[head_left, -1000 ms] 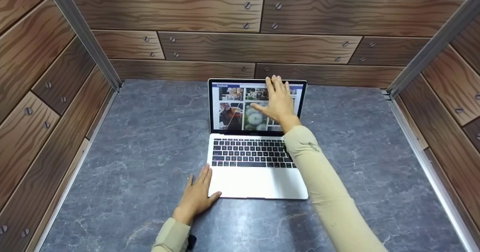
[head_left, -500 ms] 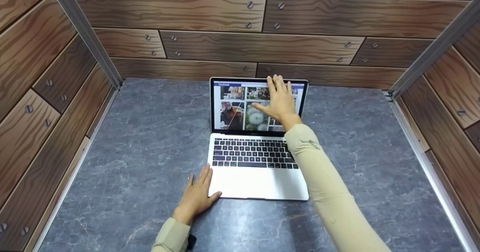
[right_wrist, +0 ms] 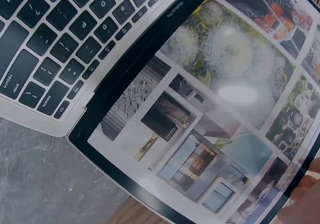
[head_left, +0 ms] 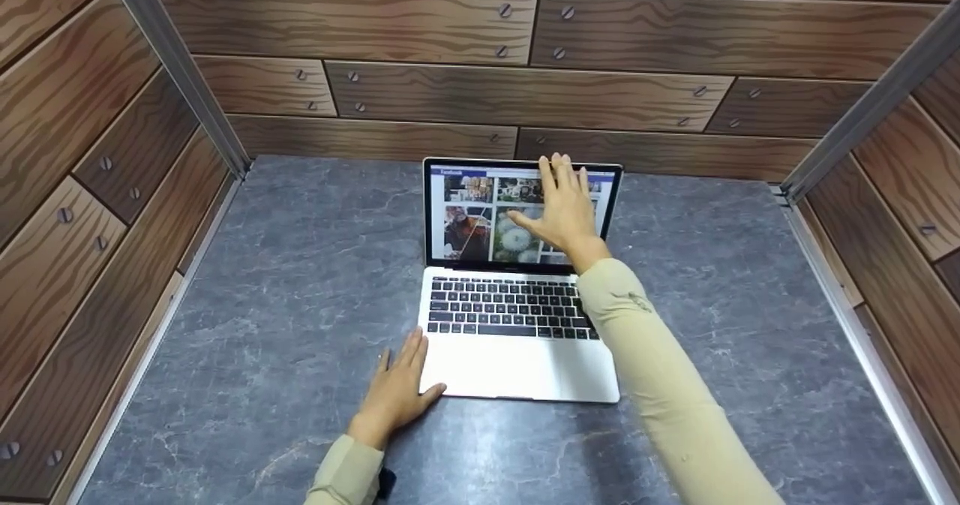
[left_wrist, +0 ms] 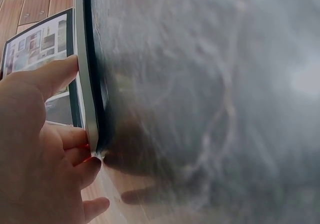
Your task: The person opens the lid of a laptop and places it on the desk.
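An open silver laptop (head_left: pixel 517 366) rests on the grey surface, its lit screen (head_left: pixel 466 235) standing up and filled with pictures. At the laptop's near left corner lies my left hand (head_left: pixel 394 389), fingers along the side edge and thumb at the front edge. The left wrist view shows this hand (left_wrist: pixel 30 134) touching the laptop's edge. My right hand (head_left: pixel 566 208) reaches over the screen with spread, straight fingers, their tips at its top edge. In the right wrist view, fingertips (right_wrist: pixel 302 199) appear at the screen's edge; most of that hand is out of frame.
The grey marbled tabletop (head_left: pixel 300 265) extends around the laptop. Behind it stands a wood-patterned wall (head_left: pixel 420 92), with similar walls on the left and right. Metal posts (head_left: pixel 187 77) mark the back corners.
The head view has shifted slightly. Both hands keep their places on the laptop, and the screen shows no clear change in angle.
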{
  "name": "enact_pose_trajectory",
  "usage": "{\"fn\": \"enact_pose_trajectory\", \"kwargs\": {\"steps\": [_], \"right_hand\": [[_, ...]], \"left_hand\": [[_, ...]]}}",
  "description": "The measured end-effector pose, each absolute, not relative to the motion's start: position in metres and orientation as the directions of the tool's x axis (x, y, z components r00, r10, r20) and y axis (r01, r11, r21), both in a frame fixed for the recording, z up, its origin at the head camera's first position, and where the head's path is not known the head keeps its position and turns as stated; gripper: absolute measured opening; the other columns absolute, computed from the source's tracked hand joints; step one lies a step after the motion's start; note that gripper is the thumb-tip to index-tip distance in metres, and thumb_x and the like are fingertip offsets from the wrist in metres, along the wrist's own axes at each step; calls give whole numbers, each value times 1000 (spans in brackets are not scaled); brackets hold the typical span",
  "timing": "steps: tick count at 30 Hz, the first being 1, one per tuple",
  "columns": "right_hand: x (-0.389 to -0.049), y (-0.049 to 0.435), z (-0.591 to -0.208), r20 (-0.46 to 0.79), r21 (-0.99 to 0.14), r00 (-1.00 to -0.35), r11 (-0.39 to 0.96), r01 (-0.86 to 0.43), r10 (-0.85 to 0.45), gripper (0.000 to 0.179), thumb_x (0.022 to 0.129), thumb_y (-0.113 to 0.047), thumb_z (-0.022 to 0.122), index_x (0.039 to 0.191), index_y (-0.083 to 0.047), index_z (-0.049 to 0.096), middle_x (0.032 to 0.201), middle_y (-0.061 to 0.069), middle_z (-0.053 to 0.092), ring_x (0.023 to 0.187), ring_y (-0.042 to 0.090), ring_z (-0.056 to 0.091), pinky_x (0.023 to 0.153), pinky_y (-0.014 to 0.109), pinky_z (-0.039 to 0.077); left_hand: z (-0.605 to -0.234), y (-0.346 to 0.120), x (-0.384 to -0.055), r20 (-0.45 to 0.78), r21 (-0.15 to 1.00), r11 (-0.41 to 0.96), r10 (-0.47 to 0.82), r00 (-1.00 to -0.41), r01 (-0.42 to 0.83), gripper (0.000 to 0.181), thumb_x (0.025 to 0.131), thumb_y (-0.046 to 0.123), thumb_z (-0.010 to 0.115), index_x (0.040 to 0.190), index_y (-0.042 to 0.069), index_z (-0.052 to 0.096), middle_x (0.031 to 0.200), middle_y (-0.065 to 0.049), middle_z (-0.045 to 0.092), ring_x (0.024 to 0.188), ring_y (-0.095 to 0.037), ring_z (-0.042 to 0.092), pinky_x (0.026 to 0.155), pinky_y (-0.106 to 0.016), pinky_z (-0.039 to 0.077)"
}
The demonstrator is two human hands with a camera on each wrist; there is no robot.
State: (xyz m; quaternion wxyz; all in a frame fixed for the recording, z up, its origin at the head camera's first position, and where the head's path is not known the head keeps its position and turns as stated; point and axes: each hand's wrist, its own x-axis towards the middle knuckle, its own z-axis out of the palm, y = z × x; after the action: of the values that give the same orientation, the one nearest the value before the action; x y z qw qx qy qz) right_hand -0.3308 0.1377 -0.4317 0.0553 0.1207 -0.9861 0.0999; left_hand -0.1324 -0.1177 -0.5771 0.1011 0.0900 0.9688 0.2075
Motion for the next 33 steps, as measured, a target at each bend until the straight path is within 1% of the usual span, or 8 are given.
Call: {"fn": "enact_pose_trajectory", "kwargs": {"steps": [5, 8, 14, 19, 23, 27, 31, 33], "right_hand": [[-326, 140, -431, 156, -141, -959, 956, -258, -236, 101, 86, -64, 56, 156, -6, 11, 163, 20, 11, 153, 35, 10, 127, 50, 0], [-324, 141, -433, 182, -144, -954, 953, -266, -239, 96, 89, -60, 54, 155, -6, 12, 163, 19, 13, 153, 35, 12, 127, 50, 2], [-322, 144, -441, 230, -154, -943, 947, -281, -242, 89, 93, -54, 52, 155, -4, 11, 164, 16, 11, 154, 32, 9, 128, 50, 2], [-318, 150, -447, 257, -150, -928, 938, -312, -268, 90, 92, -51, 53, 155, -2, 10, 164, 15, 8, 154, 30, 7, 128, 50, 2], [-316, 155, -448, 277, -139, -921, 937, -320, -274, 90, 92, -51, 54, 155, -2, 11, 164, 15, 9, 154, 30, 9, 127, 50, 4], [-314, 158, -449, 284, -159, -920, 933, -323, -270, 88, 93, -48, 55, 155, -3, 13, 164, 14, 9, 154, 30, 9, 127, 50, 4], [-309, 159, -453, 288, -171, -917, 928, -332, -275, 86, 93, -46, 55, 155, -2, 12, 164, 15, 9, 154, 32, 10, 127, 51, 5], [-305, 160, -457, 293, -172, -914, 925, -340, -281, 86, 93, -45, 55, 154, -2, 13, 164, 16, 11, 153, 32, 12, 127, 51, 6]], "left_hand": [[-577, -118, -133, -142, 419, 895, 228, -963, 150, 81, 91, 46, 59, 150, -1, 29, 162, -15, 23, 149, -31, 27, 121, -61, 19], [-576, -119, -133, -133, 424, 892, 236, -963, 160, 81, 91, 45, 60, 149, -2, 29, 161, -17, 23, 149, -33, 27, 121, -61, 19], [-576, -118, -133, -129, 437, 884, 246, -961, 168, 81, 91, 44, 59, 149, -2, 29, 161, -17, 23, 149, -33, 26, 121, -62, 18], [-577, -118, -134, -123, 434, 884, 247, -961, 171, 81, 91, 44, 60, 149, -2, 30, 161, -17, 23, 149, -33, 27, 121, -62, 19], [-577, -116, -136, -115, 440, 880, 254, -960, 180, 81, 91, 44, 59, 149, -2, 29, 161, -17, 22, 149, -34, 27, 120, -62, 19], [-576, -115, -139, -119, 437, 883, 247, -962, 173, 81, 90, 44, 61, 149, -2, 30, 161, -17, 23, 149, -33, 26, 120, -63, 20], [-572, -112, -145, -125, 394, 908, 208, -970, 144, 77, 90, 44, 63, 147, -2, 36, 159, -17, 29, 149, -32, 29, 120, -62, 22], [-569, -110, -149, -106, 358, 924, 182, -978, 133, 73, 90, 42, 63, 144, -1, 41, 156, -17, 35, 147, -32, 33, 119, -61, 25]]}}
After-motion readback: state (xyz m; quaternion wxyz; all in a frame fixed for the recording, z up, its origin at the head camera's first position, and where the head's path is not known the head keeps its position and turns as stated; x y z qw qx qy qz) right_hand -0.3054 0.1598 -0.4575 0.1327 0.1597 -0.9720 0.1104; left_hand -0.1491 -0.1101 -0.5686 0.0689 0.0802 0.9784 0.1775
